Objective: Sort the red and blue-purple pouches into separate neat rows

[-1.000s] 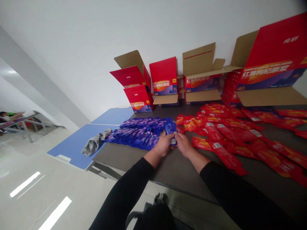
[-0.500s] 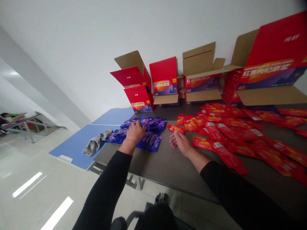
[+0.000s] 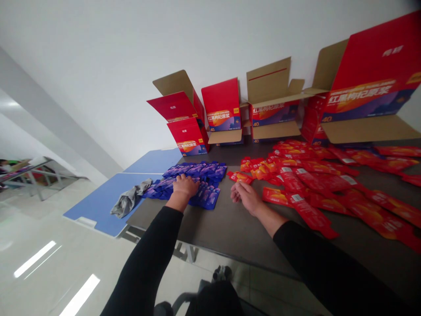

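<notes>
My left hand (image 3: 184, 186) lies palm down on a pile of several blue sachets (image 3: 210, 171) at the left of the dark table (image 3: 226, 228); its fingers rest flat on the packs and hold nothing. My right hand (image 3: 245, 196) rests on the bare table, fingers loosely apart and empty. Just beyond its fingertips lies a red sachet (image 3: 239, 177). Several more red sachets (image 3: 315, 184) are spread across the right half of the table.
Opened red cartons (image 3: 222, 105) stand along the wall at the back, and a large one (image 3: 368, 87) is at the far right. A grey cloth (image 3: 128, 199) lies on the blue table (image 3: 98, 202) to the left. White floor lies beyond the near edge.
A second ago both hands held a blue sachet between them. My left hand has carried it onto the blue pile and rests there; my right hand let go and stayed on the table.
</notes>
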`<action>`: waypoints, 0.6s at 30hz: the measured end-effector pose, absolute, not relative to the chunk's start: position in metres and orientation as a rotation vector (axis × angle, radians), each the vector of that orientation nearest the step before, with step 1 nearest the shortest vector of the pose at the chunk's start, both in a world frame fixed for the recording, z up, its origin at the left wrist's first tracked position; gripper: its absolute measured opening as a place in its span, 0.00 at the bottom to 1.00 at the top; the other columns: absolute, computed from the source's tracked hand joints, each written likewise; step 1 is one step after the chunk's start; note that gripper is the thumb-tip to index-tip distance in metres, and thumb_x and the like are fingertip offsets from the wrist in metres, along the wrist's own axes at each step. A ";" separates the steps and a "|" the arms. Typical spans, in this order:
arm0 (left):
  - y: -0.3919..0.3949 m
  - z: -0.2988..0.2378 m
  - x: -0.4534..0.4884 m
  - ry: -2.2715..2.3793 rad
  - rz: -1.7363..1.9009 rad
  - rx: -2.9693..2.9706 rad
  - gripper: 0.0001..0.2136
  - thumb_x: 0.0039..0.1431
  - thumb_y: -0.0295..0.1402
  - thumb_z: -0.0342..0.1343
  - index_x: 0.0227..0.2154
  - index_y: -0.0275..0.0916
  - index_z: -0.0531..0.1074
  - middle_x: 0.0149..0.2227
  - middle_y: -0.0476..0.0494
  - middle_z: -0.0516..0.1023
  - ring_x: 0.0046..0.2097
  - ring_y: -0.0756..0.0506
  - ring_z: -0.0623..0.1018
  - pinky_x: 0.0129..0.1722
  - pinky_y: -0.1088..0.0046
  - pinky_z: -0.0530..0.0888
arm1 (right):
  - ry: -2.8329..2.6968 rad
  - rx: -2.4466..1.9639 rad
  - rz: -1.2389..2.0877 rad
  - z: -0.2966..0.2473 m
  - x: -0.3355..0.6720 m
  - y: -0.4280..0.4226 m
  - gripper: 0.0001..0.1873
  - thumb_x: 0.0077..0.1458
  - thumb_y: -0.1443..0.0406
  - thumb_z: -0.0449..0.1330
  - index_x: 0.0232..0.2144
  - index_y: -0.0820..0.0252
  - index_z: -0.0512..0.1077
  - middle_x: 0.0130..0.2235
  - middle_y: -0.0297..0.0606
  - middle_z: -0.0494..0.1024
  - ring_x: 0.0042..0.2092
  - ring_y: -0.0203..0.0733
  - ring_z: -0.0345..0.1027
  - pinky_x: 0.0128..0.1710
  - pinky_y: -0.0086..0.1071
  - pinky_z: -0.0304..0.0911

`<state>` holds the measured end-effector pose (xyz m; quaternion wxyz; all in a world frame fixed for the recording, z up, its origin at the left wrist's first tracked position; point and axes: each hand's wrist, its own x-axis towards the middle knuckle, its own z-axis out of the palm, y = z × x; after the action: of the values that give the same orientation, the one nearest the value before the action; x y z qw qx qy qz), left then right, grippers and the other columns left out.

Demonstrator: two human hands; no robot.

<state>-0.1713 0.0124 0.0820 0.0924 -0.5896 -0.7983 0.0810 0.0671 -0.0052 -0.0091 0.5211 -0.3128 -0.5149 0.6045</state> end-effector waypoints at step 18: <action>0.006 0.087 -0.170 -2.377 0.257 -1.746 0.32 0.62 0.58 0.47 0.55 0.37 0.77 0.61 0.24 0.70 0.63 0.26 0.67 0.57 0.50 0.68 | -1.266 -0.736 1.419 -0.009 0.068 -0.005 0.25 0.52 0.42 0.61 0.30 0.57 0.68 0.24 0.33 0.74 0.23 0.35 0.66 0.24 0.30 0.62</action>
<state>-0.1697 0.0065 0.0870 0.0903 -0.5874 -0.7996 0.0864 0.0680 -0.0055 -0.0093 0.5238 -0.3077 -0.5288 0.5927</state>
